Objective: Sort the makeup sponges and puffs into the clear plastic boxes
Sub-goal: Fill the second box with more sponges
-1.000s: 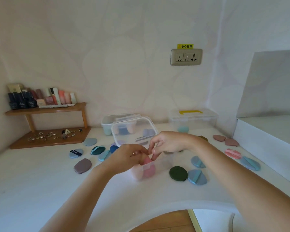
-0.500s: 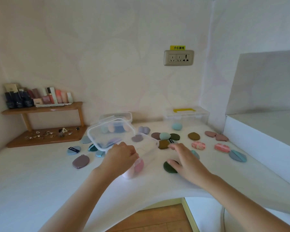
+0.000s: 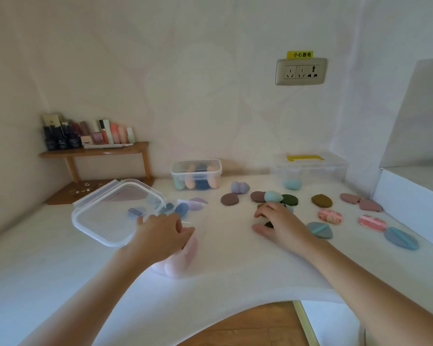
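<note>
Our right hand [image 3: 279,222] lies spread, fingers curled over a dark green puff [image 3: 269,224] on the counter, the open box [image 3: 179,255] to its left beneath our loosely cupped left hand [image 3: 164,237], so we carry leftward.

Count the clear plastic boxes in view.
3: near box under the left hand, lid up; rear box holding sponges; yellow-handled box by the back wall. None seems hidden.
</note>
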